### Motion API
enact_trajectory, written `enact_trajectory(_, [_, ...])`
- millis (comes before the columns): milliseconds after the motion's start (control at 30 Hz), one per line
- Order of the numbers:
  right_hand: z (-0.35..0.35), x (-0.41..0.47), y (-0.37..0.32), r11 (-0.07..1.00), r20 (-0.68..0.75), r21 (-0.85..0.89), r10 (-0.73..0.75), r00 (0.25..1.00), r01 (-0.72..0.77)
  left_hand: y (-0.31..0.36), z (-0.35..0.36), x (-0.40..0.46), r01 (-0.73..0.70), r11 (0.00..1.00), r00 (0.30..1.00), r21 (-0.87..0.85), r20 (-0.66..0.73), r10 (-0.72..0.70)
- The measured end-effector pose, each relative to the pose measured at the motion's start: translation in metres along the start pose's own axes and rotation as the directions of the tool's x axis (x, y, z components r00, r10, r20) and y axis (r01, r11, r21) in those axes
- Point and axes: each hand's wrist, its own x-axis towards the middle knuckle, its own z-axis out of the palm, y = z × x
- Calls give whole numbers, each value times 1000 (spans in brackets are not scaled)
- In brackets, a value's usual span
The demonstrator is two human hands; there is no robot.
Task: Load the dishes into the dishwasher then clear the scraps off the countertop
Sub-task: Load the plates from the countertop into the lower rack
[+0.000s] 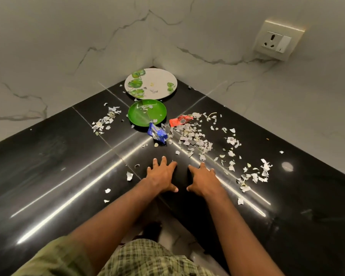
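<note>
A white plate with green leaf prints (150, 84) lies in the far corner of the black countertop (48, 166). In front of it sits a small green plate (147, 113) with a few paper bits on it. Torn paper scraps (195, 138) are scattered across the counter, mostly right of centre, with a smaller heap at the left (105, 121). A blue wrapper (157, 133) and a red wrapper (180, 120) lie just in front of the green plate. My left hand (162, 174) and my right hand (202, 179) rest flat on the counter, fingers spread, holding nothing.
Marble walls meet behind the plates. A wall socket with a switch (277, 41) is on the right wall. More scraps (255, 175) lie to the right of my right hand. The counter's inner corner edge is below my wrists.
</note>
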Motion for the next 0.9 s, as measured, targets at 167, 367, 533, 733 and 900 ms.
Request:
enact_trajectory(167, [-23,33,-26,994,43,-63,89,995,-86,-13,-15,20,-66,995,985,73,-155,77])
enact_trajectory(367, [-52,67,-43,972,9,39,231,973,-231,-61,-62,41,-215,866,942,-451,-331,62])
enact_trajectory(533, [-59,91,-54,966,24,-5,257,966,-257,-102,-116,80,-218,726,898,-653,-425,-113])
enact_trajectory(733, [-60,95,-58,943,50,59,325,944,-327,-182,-159,205,-107,395,850,-912,-290,-440])
enact_trajectory(900, [-63,107,-63,911,50,132,386,921,-389,-174,-217,229,-81,139,772,-987,-150,-617])
